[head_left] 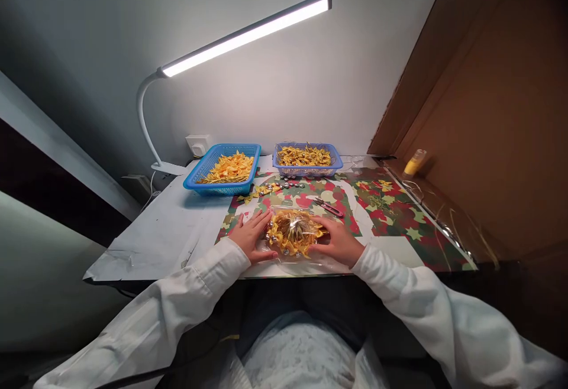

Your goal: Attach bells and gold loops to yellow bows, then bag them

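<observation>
A clear plastic bag (295, 232) lies at the table's front edge, filled with yellow ribbon bows, gold ties and a few silver bells. My left hand (251, 235) rests flat at the bag's left side, fingers stretched and thumb apart. On the opposite side, my right hand (339, 241) lies over the bag's right edge with its thumb and fingers apart. Just beyond the bag is a pair of small pink-handled thread snips (331, 207). Loose silver bells (290, 183) and yellow bows (260, 191) are scattered behind it.
A blue basket (190, 183) of yellow bows stands at the back left, and a purple-blue basket (310, 171) of gold-tied bows at the back middle. A lamp (248, 33) arches overhead. Cardboard (479, 93) walls the right side, near a yellow-filled bottle (414, 163).
</observation>
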The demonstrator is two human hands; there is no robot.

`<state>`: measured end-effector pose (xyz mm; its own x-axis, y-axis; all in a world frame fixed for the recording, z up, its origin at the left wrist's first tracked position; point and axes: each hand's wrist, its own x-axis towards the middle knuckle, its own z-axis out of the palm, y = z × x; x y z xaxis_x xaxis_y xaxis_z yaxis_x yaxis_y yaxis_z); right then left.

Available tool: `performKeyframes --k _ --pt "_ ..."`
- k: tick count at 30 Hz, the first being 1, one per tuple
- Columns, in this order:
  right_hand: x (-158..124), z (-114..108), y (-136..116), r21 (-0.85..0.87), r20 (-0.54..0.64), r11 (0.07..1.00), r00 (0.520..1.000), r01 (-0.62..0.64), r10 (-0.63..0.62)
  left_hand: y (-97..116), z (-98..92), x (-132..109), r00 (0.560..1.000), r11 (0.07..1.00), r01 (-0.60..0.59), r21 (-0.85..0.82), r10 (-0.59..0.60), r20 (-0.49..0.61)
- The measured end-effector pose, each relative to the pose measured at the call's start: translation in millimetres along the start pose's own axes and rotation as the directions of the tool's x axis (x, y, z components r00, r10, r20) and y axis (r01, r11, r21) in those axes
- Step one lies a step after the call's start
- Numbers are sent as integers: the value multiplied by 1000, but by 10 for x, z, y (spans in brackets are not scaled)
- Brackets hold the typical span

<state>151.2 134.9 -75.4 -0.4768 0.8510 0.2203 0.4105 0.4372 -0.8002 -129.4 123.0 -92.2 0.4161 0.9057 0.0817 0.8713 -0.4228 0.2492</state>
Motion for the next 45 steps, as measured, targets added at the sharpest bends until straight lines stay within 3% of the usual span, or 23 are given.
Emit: performKeyframes --k 4,7,12,15,19,26,34,38,43,45 --pt "48 116 -69 96 -26 987 991 -126 129 93 -47 0 999 1000 29 0 -29 34" --pt "60 168 -66 162 -22 977 990 -137 142 92 -33 10 999 999 43 -27 -42 28" --pt "5 22 -20 166 1 983 997 -80 81 -66 -81 -13 984 986 89 -141 -108 -139" --pt "-59 -155 -42 92 1 995 999 -48 48 -79 -181 -42 971 983 -5 -183 -40 -238" --pt "-89 -238 -56 81 4 992 995 -95 95 107 -220 55 963 963 -185 -194 138 -233" --pt "-32 7 71 401 78 898 983 -182 164 296 -60 371 962 943 -255 -215 227 -150" --pt "58 223 18 503 52 844 982 -184 183 320 13 375 959 935 -262 -239 223 -176" --pt "47 178 8 444 32 881 985 -166 170 298 -28 384 967 938 -244 -244 218 -130" --pt "-93 -76 -27 149 -134 982 982 -117 137 218 -109 273 965 944 -241 -224 209 -155" --pt "-134 -142 -57 48 -133 998 990 -49 55 203 -170 216 966 951 -239 -195 213 -143"
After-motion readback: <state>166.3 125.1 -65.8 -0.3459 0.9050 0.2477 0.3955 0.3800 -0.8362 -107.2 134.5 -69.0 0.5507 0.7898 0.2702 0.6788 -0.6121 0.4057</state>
